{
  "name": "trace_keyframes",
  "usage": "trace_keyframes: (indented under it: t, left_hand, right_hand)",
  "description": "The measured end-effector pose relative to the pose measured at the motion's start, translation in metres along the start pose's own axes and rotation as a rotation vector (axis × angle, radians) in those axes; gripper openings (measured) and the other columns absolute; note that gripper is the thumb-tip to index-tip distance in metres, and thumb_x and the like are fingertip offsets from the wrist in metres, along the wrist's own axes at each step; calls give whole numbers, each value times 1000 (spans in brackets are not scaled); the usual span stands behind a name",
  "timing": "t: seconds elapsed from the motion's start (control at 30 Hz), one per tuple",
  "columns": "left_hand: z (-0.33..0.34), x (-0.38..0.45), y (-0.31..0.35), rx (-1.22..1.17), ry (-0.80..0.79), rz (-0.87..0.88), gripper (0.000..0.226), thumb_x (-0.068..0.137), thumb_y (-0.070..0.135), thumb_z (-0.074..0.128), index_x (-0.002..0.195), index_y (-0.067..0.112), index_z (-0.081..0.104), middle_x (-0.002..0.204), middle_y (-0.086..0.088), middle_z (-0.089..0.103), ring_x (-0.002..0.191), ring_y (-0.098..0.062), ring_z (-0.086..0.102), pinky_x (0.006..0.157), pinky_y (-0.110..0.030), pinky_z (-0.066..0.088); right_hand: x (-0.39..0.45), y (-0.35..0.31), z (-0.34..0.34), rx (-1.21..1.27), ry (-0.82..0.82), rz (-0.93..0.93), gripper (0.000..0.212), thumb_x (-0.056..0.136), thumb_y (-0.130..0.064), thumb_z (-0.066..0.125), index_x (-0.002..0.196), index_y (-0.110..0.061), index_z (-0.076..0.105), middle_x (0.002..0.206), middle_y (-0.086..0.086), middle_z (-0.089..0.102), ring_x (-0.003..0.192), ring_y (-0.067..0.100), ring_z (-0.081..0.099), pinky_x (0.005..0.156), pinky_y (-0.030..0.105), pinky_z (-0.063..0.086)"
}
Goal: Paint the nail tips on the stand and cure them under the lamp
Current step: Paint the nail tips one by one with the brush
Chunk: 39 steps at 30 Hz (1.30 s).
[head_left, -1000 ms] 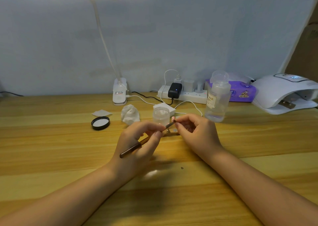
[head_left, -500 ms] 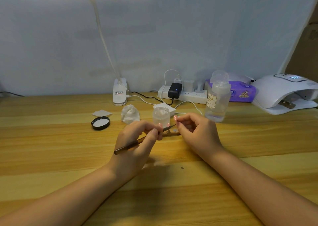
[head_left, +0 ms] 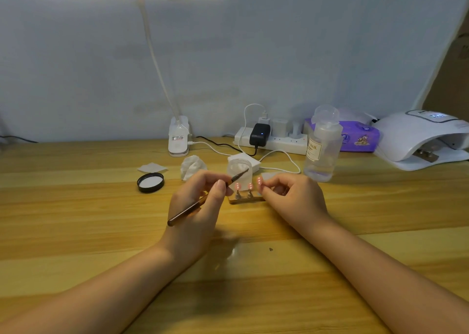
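Nail tips (head_left: pixel 250 186), pink, sit upright on the little pegs of the stand (head_left: pixel 245 199), right in the middle of the wooden table (head_left: pixel 76 206), and that's where I'm watching from the head view, the only one I've got.

Left hand (head_left: pixel 196 206) has its thumb and fingers pinched around the brush (head_left: pixel 203 200). The brush's long axis slants from low-left near the wrist up to the right, bristle end raised over the clear jar (head_left: pixel 239 172) behind the stand, just above and left of the leftmost tip. So the tips lie to the right and slightly below the bristles; I'd judge a short dip down-right brings them into contact.

Right hand (head_left: pixel 291 196) is at the stand's right end, fingers curled in, fingertips at the rightmost tip. Whether it actually pinches that tip or only steadies beside it, I can't tell.

The stand runs left to right between the two hands, both hands close to it, the left carrying the tool.

Curing lamp (head_left: pixel 418 140) waits well apart at far right, opening facing the table. Painting looks unfinished to me; curing not yet begun.
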<state>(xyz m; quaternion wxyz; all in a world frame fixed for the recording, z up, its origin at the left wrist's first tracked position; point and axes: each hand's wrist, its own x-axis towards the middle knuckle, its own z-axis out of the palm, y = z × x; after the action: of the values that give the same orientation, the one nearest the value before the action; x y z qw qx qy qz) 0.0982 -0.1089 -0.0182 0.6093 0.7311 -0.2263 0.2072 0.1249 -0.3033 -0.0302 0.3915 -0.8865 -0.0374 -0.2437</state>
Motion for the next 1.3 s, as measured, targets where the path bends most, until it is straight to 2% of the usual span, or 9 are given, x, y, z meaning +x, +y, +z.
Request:
trace_keyframes:
  t: [0.07,0.2,0.33,0.43,0.77,0.9,1.03,1.13,1.3]
  left_hand:
    - [0,0,-1,6,-10,2,21,85,41,50,94,29,65,86,7,71,87,-10,66,76,-20,50]
    - [0,0,-1,8,-19,15,21,86,39,50,94,28,66,86,9,70,86,-8,66,75,-18,50]
    - [0,0,0,0,-27,9,20,86,39,50,94,29,65,86,8,70,86,-9,66,75,-18,51]
    - [1,0,-1,3,-32,9,20,86,38,50,94,28,65,86,7,70,86,-9,66,74,-17,50]
    - [0,0,-1,16,-43,0,21,86,39,51,95,28,66,86,8,70,86,-8,66,73,-14,48]
    - [1,0,-2,32,-42,-8,14,89,24,54,95,24,67,84,10,70,85,-6,66,72,-12,47]
    - [0,0,-1,34,-46,-7,15,89,21,53,94,25,67,85,9,70,85,-7,66,72,-12,47]
    - [0,0,0,36,-44,-4,15,89,22,53,94,26,66,85,9,70,86,-7,66,72,-13,47]
    - [0,0,-1,37,-51,5,15,90,22,53,95,27,66,86,9,70,85,-6,66,72,-12,47]
  right_hand:
    - [1,0,-1,-58,-26,39,13,81,-38,71,76,-27,75,57,-11,57,60,5,51,53,25,36]
    - [3,-2,-2,-181,-112,82,16,84,-42,67,87,-29,76,73,-12,66,78,11,60,67,30,50]
    - [3,-3,-2,-258,-130,64,19,87,-45,63,90,-31,75,61,-16,54,73,10,57,60,27,43]
    - [1,-3,-2,-271,-124,55,18,87,-41,62,89,-30,75,59,-16,55,69,9,56,58,26,44]
    - [2,-2,-1,-300,-149,-10,19,91,-35,58,92,-28,75,70,-10,65,71,12,58,60,30,49]
    - [0,-2,0,-296,-105,-25,17,89,-34,61,88,-27,76,64,-13,58,69,11,57,57,27,44]
    - [-2,-3,1,-271,-41,-7,12,82,-33,66,80,-26,75,54,-18,49,62,6,53,53,23,40]
    - [-2,-3,-1,-313,-43,40,15,79,-36,64,77,-25,74,55,-14,53,63,10,56,55,24,44]
    - [1,-3,-4,-402,-57,48,22,82,-46,62,78,-27,72,69,-10,64,69,11,58,54,23,43]
